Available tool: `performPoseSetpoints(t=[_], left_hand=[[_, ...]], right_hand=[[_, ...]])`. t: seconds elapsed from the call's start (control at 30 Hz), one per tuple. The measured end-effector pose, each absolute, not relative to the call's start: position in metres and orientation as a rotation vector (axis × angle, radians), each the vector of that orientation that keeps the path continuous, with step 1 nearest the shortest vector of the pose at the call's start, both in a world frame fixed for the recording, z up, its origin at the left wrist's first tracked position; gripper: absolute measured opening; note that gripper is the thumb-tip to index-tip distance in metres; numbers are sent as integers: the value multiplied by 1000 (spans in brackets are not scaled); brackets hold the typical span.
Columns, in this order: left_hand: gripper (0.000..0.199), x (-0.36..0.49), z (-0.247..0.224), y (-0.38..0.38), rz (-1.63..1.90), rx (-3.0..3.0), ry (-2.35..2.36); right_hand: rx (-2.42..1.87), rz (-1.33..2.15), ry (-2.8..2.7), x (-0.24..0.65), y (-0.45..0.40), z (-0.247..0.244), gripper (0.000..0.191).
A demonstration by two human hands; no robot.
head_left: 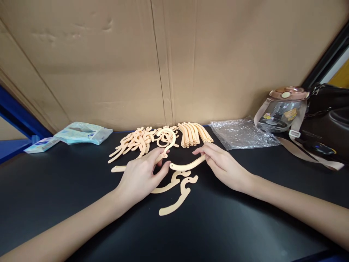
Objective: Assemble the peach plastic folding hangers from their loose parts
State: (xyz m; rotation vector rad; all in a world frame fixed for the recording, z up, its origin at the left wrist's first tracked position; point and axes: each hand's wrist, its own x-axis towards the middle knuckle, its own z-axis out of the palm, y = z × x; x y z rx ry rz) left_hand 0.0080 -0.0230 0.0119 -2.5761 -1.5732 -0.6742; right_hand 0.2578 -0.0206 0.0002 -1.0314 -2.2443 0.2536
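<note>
My left hand (141, 173) is closed on a beige hook piece (172, 140) whose curved top rises above the fingers; a straight beige arm sticks out to the left of the hand. My right hand (222, 163) pinches the right end of a curved beige arm piece (187, 166), its holed left end close to my left thumb. Below them lie two beige pieces with curled ends, a nearer one (177, 203) and a farther one (166, 188) partly behind my left hand. Behind the hands are a loose pile of hook pieces (139, 140) and a row of curved arms (192, 134).
A cardboard wall (122, 72) stands behind the black table (231, 229). Blue and white packets (83, 134) lie at the back left. Toward the right are a clear plastic bag (242, 134), a strapped bottle (280, 112) and a dark bag (332, 120).
</note>
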Motion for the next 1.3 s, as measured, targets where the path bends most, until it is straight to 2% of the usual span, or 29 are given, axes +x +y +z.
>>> performPoseSetpoints(t=[0.2,0.37,0.77,1.0,1.3], left_hand=[[28,8,10,-28,-775,-2679,-1375],[36,7,6,-28,-818,-2729,-1317],[27,8,5,-25,-689,-2760,-1410],[29,9,2,-25,-475,-2805,-1404],[21,11,8,-24,-175,-2811,-1436]], right_hand=[[-1100,270,-2269,255,-26,8,23],[-1054,228,-2249,255,-25,6,20],[-997,224,-2264,258,-19,0,17],[-993,212,-2290,259,-19,-1,19],[-969,87,-2301,257,-23,0,21]])
